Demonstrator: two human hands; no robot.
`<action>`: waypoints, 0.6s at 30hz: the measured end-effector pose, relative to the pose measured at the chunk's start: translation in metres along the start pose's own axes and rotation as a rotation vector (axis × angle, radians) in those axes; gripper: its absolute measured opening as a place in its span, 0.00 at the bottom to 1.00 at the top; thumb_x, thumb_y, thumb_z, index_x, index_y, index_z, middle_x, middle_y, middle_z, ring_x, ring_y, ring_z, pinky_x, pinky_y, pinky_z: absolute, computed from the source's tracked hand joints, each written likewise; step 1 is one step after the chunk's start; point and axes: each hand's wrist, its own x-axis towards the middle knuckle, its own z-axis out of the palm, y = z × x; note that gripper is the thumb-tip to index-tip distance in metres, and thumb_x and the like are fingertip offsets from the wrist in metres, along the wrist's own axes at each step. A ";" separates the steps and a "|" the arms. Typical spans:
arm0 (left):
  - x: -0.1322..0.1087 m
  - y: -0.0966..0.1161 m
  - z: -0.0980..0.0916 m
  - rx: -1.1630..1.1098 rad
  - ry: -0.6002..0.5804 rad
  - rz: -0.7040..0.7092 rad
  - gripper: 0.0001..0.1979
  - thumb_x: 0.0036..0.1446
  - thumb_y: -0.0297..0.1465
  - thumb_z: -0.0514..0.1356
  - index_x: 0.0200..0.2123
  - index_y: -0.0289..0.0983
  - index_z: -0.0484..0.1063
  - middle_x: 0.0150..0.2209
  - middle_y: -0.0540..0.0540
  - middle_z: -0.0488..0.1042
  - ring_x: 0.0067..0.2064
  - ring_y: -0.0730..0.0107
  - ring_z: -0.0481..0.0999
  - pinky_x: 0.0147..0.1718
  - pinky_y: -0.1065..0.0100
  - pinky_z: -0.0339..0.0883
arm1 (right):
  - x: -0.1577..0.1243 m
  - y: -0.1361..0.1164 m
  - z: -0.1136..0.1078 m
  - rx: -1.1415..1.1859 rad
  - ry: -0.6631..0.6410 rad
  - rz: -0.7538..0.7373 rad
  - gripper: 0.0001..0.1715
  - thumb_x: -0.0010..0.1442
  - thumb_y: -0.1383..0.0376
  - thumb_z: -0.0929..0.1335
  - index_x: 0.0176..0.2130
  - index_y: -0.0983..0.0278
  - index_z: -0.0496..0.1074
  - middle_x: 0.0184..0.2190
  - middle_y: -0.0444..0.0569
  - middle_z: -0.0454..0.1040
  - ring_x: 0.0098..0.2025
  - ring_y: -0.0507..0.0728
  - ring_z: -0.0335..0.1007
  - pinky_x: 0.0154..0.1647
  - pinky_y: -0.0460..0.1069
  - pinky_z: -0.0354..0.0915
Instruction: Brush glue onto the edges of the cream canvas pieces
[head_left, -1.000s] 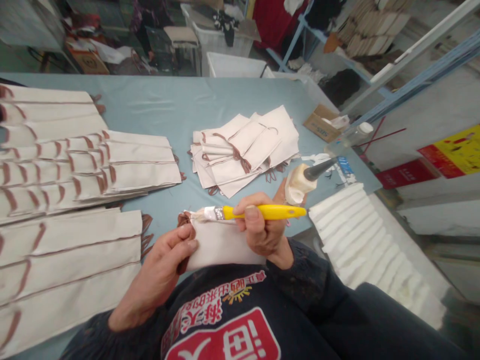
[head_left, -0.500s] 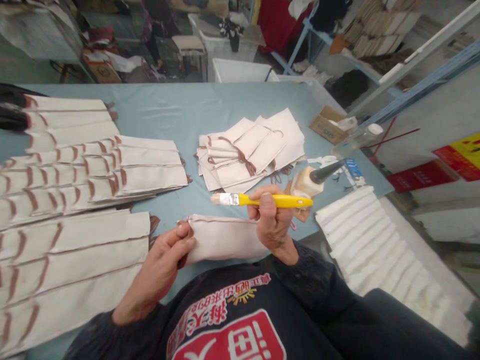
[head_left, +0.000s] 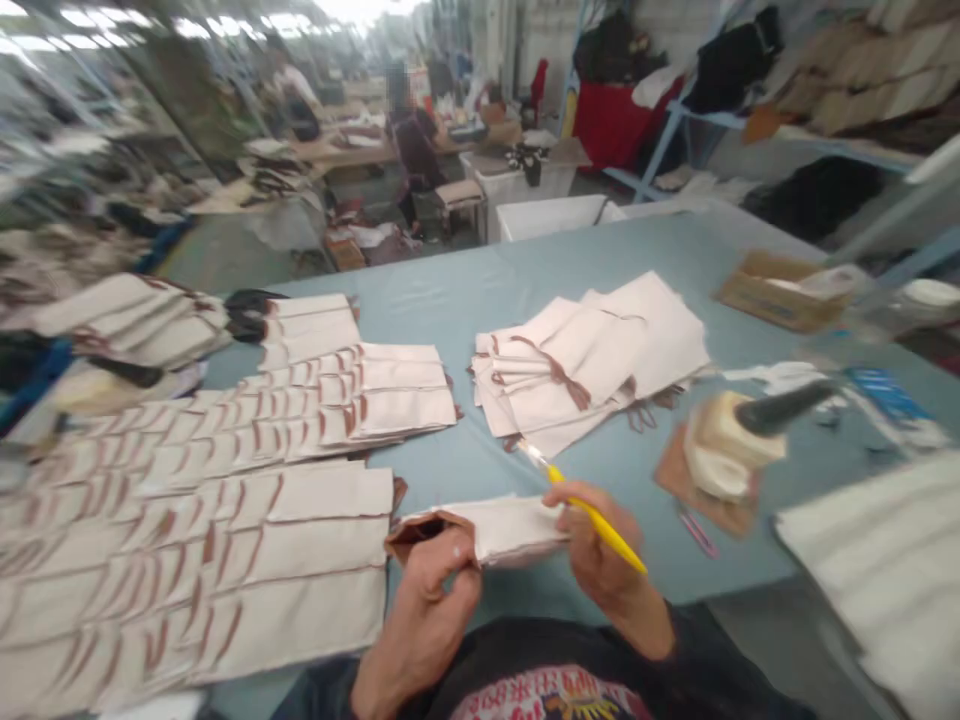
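Observation:
My left hand (head_left: 435, 610) is closed on the brown-lined mouth of a cream fabric pouch (head_left: 517, 528), and the mouth gapes a little. My right hand (head_left: 611, 560) grips a yellow-handled brush (head_left: 611, 538), its pale bristles pointing away from me and to the left. The right fingers are at the pouch's right end; whether they also pinch the cloth I cannot tell. Left of the pouch lie overlapping rows of similar cream pouches (head_left: 315, 550) with brown edges. Beyond it is a loose pile of cream pieces (head_left: 592, 350) with brown cords.
A cut-off plastic container (head_left: 720, 450) with a dark handle stands on a brown board (head_left: 671, 465) to the right. Near it are a pink tool (head_left: 699, 532), a cardboard box (head_left: 772, 290) and stacked white cloth (head_left: 885, 560). Other people are at work far behind the blue-green table (head_left: 420, 300).
The view has tilted up and turned left. The pouch has turned so its brown-lined mouth shows. The brush has swung from level to slanting, bristles pointing away.

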 end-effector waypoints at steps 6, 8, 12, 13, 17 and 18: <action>-0.001 -0.023 -0.002 0.040 0.026 -0.127 0.09 0.54 0.22 0.53 0.28 0.41 0.68 0.35 0.45 0.78 0.43 0.60 0.76 0.46 0.62 0.68 | -0.017 0.011 0.012 0.137 0.031 0.313 0.16 0.72 0.53 0.64 0.41 0.58 0.77 0.29 0.46 0.81 0.20 0.54 0.70 0.19 0.49 0.67; -0.002 -0.031 -0.009 0.147 0.046 -0.102 0.08 0.53 0.21 0.54 0.29 0.41 0.67 0.38 0.43 0.77 0.44 0.58 0.76 0.45 0.61 0.68 | -0.016 0.006 0.017 0.208 0.089 0.428 0.18 0.71 0.49 0.65 0.43 0.58 0.77 0.31 0.46 0.81 0.22 0.54 0.69 0.23 0.50 0.68; 0.001 -0.035 -0.031 0.350 0.046 -0.136 0.09 0.52 0.20 0.55 0.26 0.41 0.68 0.35 0.43 0.75 0.43 0.57 0.75 0.42 0.61 0.65 | -0.002 -0.004 0.020 0.321 0.201 0.558 0.21 0.69 0.46 0.66 0.44 0.59 0.75 0.30 0.46 0.78 0.23 0.53 0.66 0.26 0.49 0.70; 0.003 -0.035 -0.037 0.383 0.048 -0.154 0.09 0.51 0.20 0.55 0.25 0.41 0.67 0.34 0.43 0.74 0.42 0.57 0.75 0.41 0.61 0.64 | 0.002 -0.005 0.020 0.334 0.219 0.581 0.23 0.69 0.44 0.66 0.44 0.60 0.75 0.30 0.46 0.78 0.23 0.53 0.66 0.26 0.49 0.70; 0.016 -0.035 -0.068 0.339 0.084 -0.322 0.07 0.50 0.25 0.57 0.22 0.41 0.66 0.28 0.47 0.69 0.38 0.58 0.72 0.39 0.61 0.61 | 0.013 0.002 0.016 0.338 0.243 0.645 0.31 0.66 0.38 0.66 0.43 0.62 0.73 0.29 0.46 0.77 0.21 0.52 0.65 0.24 0.49 0.70; 0.021 -0.037 -0.076 0.243 0.060 -0.373 0.06 0.49 0.26 0.58 0.22 0.41 0.65 0.27 0.48 0.67 0.37 0.59 0.72 0.38 0.62 0.61 | 0.014 0.005 0.016 0.333 0.240 0.664 0.32 0.65 0.37 0.66 0.43 0.63 0.73 0.28 0.46 0.77 0.21 0.52 0.65 0.24 0.49 0.69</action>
